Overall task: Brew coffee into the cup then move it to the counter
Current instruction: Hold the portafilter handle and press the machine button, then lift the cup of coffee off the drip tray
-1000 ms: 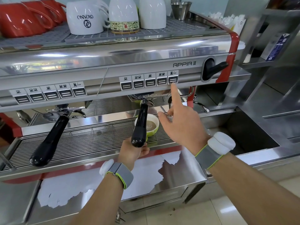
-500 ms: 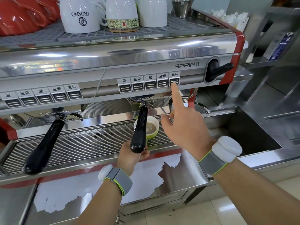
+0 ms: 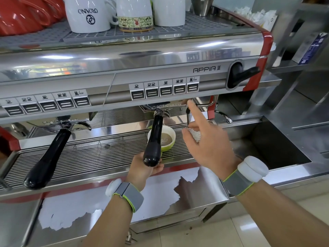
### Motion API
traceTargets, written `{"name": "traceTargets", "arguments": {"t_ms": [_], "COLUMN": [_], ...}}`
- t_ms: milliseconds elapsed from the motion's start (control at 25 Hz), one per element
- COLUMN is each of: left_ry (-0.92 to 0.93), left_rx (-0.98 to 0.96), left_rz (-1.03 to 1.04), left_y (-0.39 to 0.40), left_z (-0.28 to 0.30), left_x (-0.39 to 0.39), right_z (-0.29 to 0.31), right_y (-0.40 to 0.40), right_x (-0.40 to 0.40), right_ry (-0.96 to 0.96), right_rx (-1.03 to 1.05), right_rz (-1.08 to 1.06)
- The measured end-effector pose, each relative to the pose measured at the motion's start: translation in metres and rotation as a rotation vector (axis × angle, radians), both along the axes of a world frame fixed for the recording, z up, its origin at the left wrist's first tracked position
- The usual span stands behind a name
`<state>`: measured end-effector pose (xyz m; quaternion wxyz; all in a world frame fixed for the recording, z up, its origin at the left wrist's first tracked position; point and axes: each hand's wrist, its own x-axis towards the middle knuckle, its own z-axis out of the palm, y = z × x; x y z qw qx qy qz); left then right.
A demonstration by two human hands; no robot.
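Observation:
A green cup (image 3: 168, 146) with brown coffee in it stands on the drip grate (image 3: 89, 155) of the espresso machine, under the right brew head. The black portafilter handle (image 3: 154, 139) partly hides the cup. My left hand (image 3: 145, 169) is closed around the end of that handle from below. My right hand (image 3: 208, 141) hovers in front of the machine with the index finger stretched up, its tip just below the rightmost stop button (image 3: 192, 87), not touching it. The other fingers are loosely apart.
A second black portafilter handle (image 3: 48, 157) juts out at the left. Upturned white and red cups (image 3: 89, 15) stand on the machine's top. A steam wand (image 3: 223, 116) hangs at the right, beside a sunken steel basin (image 3: 277, 147). A black steam lever (image 3: 243, 73) sticks out.
My right index finger has dropped from the stop button to a spot just beneath the button row. My left hand has kept its hold on the portafilter handle.

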<state>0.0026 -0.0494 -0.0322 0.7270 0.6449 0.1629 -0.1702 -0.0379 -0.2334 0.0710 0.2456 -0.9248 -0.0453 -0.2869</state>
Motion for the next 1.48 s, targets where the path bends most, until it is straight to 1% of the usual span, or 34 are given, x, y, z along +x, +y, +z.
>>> {"name": "traceTargets", "arguments": {"t_ms": [40,120,240,320,360,480,600,760,880,1120,1320,1480], "left_ry": [0.004,0.003,-0.017,-0.027,-0.030,-0.057,-0.093,-0.164,-0.159,-0.165,-0.237,-0.250], "left_rx": [-0.001,-0.014,-0.019,-0.008,-0.003,0.032,0.047,0.119,0.086,0.003,0.056,0.041], "left_rz": [-0.002,-0.001,-0.001,-0.003,-0.009,-0.055,-0.090,-0.099,-0.065,0.043,0.059,0.090], "left_y": [0.000,0.001,0.002,0.003,0.003,0.005,0.008,0.007,0.000,-0.008,-0.014,-0.016], "left_z": [0.000,-0.001,-0.003,-0.007,-0.008,-0.009,-0.010,-0.012,-0.013,-0.009,-0.007,-0.004], "left_x": [0.001,0.001,0.001,0.002,0.002,0.004,0.005,0.005,0.001,-0.018,-0.045,-0.068], "right_z": [-0.009,-0.025,-0.047,-0.059,-0.063,-0.068,-0.073,-0.079,-0.079,-0.074,-0.071,-0.074], "right_y": [-0.002,-0.001,0.001,0.005,0.008,0.016,0.023,0.029,0.030,0.025,0.019,0.018], "right_x": [0.002,0.009,0.027,0.037,0.040,0.049,0.056,0.061,0.061,0.047,0.029,0.014], "right_ry": [0.024,0.168,0.427,0.561,0.607,0.657,0.675,0.669,0.657,0.662,0.661,0.670], "right_rx": [0.058,0.272,0.677,0.981,1.090,1.266,1.360,1.410,1.456,1.451,1.450,1.481], "right_rz": [0.009,0.030,-0.034,-0.083,-0.097,-0.089,-0.069,-0.069,-0.074,-0.017,0.075,0.139]}}
